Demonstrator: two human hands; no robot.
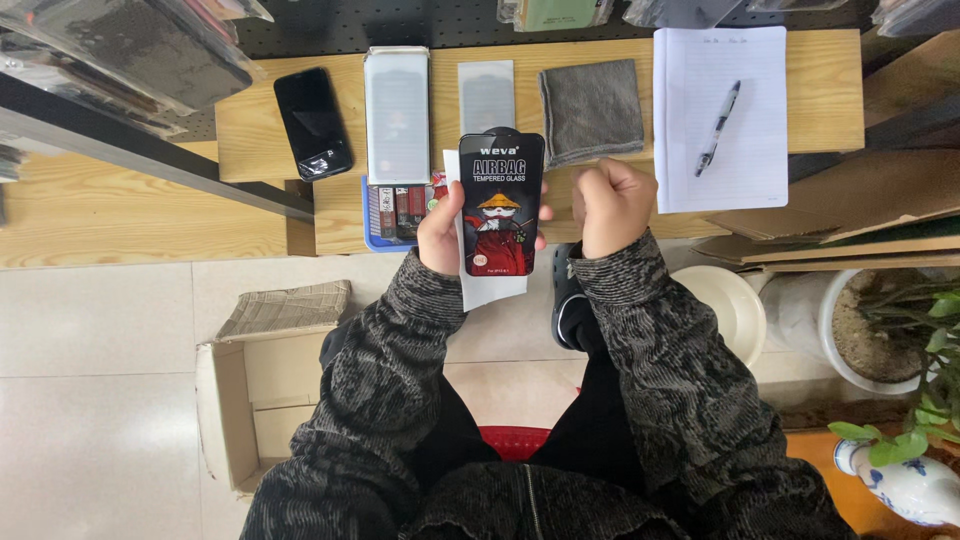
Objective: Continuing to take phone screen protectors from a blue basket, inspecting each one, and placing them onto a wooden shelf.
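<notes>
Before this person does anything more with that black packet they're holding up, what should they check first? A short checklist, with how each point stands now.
1. Packet held firmly: ok, left hand grips its left edge.
2. White sheet behind the packet kept with it: ok, it shows below the packet.
3. Right hand free: cannot tell, it is a closed fist beside the packet.
4. Phone within reach on the shelf: ok.
5. Grey cloth at hand: ok, folded on the shelf.
6. Packet already opened: cannot tell.
</notes>
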